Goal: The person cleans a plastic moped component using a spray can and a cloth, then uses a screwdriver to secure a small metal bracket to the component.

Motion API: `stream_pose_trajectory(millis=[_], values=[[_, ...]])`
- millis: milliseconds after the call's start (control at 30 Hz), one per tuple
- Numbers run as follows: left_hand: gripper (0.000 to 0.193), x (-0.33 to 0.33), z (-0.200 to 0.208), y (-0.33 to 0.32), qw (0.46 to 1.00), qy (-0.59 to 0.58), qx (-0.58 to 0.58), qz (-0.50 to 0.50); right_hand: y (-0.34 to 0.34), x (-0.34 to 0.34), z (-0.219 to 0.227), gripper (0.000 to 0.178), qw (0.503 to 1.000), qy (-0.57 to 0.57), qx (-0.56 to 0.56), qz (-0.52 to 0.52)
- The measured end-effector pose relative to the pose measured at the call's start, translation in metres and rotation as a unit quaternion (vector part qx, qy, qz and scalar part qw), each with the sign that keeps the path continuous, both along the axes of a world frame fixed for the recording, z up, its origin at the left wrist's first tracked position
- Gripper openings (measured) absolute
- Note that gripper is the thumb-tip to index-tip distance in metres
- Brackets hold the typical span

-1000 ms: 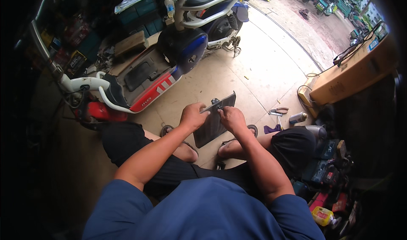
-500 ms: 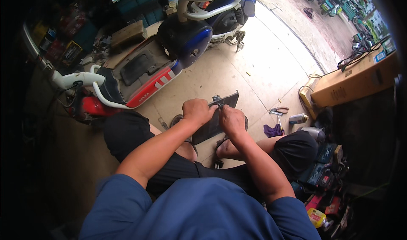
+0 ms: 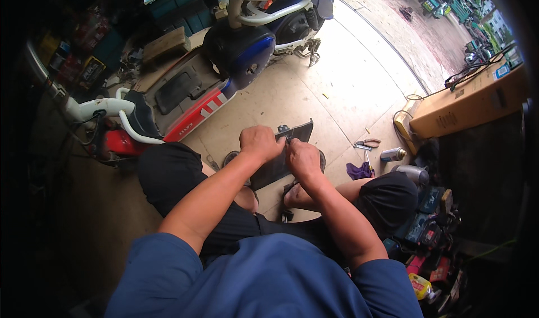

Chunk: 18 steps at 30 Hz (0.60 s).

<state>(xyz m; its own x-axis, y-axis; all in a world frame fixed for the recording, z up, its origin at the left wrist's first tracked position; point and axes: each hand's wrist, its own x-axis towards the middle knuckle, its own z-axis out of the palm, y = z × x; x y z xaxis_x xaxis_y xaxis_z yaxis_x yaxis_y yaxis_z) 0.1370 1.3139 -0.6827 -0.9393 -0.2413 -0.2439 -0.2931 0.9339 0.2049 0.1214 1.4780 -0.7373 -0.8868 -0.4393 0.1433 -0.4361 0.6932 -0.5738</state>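
A flat black panel (image 3: 272, 173) stands tilted between my feet, its upper right corner rising past my fingers. My left hand (image 3: 260, 143) is closed at the panel's upper left edge, thumb pointing inward. Close against that thumb, my right hand (image 3: 304, 159) is closed in a pinch over the panel's face. What its fingertips hold is hidden. A small dark fitting (image 3: 283, 128) pokes out above the panel's edge, just beyond the two thumbs.
At the left stands a red, white and blue scooter (image 3: 193, 113). On the floor at right lie pliers (image 3: 368, 144), a purple cloth (image 3: 358, 171), a screwdriver (image 3: 369, 161) and a spray can (image 3: 392, 154). Behind them is a long cardboard box (image 3: 463, 107). Tool cases (image 3: 418, 228) crowd my right knee.
The whole view has shifted slightly. Both hands keep nearly the same place on the panel, with the thumbs still close together.
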Motion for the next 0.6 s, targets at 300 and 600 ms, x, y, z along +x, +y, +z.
stream_pose_trajectory(millis=[300,600], values=[[0.053,0.000,0.007,0.004,1.000,-0.022,-0.006,-0.011,0.005,-0.001,0.005,0.032,1.000,-0.020,-0.007,0.006],[0.054,0.003,-0.003,0.000,1.000,-0.006,0.002,-0.005,-0.005,0.011,0.007,0.033,0.999,-0.037,-0.016,-0.037]])
